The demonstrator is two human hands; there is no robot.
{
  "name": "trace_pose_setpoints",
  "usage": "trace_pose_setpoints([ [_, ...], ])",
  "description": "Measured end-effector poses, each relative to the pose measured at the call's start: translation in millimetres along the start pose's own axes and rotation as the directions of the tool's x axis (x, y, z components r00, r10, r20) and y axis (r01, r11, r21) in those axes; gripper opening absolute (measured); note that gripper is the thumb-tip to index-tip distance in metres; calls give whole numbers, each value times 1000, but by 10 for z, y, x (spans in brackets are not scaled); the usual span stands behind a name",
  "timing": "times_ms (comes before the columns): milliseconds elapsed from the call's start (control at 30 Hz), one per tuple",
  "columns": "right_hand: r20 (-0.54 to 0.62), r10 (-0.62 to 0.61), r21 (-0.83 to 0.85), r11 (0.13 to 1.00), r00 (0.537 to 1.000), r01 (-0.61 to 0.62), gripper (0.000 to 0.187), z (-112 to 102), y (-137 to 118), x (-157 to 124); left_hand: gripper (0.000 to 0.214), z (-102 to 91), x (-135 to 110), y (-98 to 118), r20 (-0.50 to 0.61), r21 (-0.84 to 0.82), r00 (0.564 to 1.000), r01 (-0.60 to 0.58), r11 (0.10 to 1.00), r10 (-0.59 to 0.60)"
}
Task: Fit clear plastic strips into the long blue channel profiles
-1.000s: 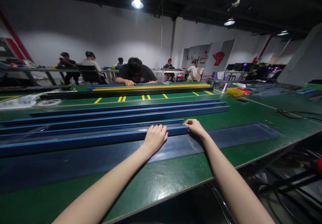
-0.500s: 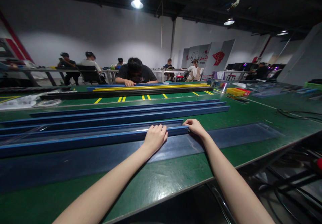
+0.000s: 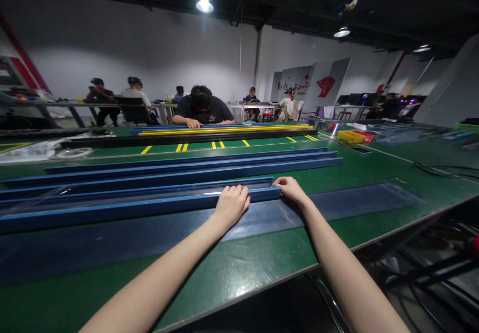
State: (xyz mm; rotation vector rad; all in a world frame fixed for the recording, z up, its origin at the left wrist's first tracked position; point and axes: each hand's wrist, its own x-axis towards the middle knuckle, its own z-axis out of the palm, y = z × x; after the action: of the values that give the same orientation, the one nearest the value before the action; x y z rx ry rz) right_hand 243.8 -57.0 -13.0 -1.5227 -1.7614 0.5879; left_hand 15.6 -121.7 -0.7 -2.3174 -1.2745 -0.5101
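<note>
A long blue channel rail (image 3: 123, 207) lies across the green table (image 3: 243, 268) on a dark blue mat (image 3: 348, 201). My left hand (image 3: 231, 204) curls over the rail's near wall close to its right end, fingers closed on it. At the rail's very end my right hand (image 3: 291, 189) pinches the tip with bent fingers. A clear strip (image 3: 112, 197) lies inside the rail.
More blue rails (image 3: 194, 166) lie parallel behind. Farther back are black and yellow rails (image 3: 224, 131) where a person in a black shirt (image 3: 202, 106) leans. Yellow and red trays (image 3: 354, 136) sit far right, cables (image 3: 441, 169) beside them. Other people sit at rear tables.
</note>
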Motion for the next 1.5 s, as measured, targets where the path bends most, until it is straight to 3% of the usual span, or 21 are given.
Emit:
trace_pose_setpoints([
  [633, 4, -12, -32, 999, 1000, 12, 19, -1, -30, -9, 22, -18, 13, -15, 68, -79, 996, 66, 995, -61],
  [1167, 8, -10, 4, 1000, 1000, 10, 20, 7, -10, -1, 22, -16, 18, -12, 58, -62, 997, 62, 996, -58],
  [1500, 12, 7, 34, 999, 1000, -7, 20, 13, 16, -1, 24, -85, 46, -49, 140, -112, 989, 55, 992, -39],
])
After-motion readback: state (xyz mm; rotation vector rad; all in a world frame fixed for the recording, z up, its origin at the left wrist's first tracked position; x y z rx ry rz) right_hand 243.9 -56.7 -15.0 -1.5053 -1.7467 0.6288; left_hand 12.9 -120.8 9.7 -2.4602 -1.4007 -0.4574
